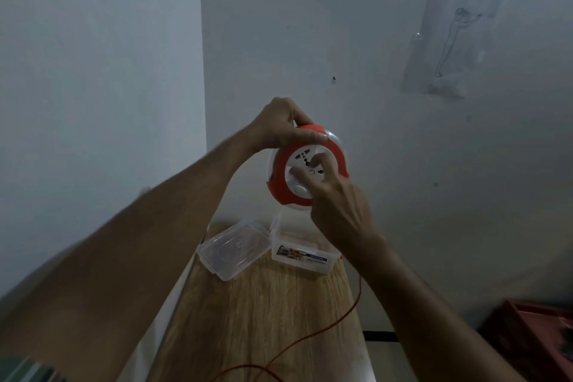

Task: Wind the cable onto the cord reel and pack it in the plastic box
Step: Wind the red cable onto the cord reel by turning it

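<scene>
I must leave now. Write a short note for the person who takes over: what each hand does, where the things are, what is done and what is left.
Left hand: grips the top edge of the cord reel, held up in the air above the table.
Right hand: fingers on the reel's white centre face, as if to turn it.
Orange cable: hangs loose below the reel and trails over the table.
Plastic box: open on the table, its lid lying beside it.
Done: box opened.
Left: finish winding the cable, put the reel in the box.

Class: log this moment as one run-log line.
left hand grips cord reel | right hand on hub | cable trailing | plastic box open
</scene>
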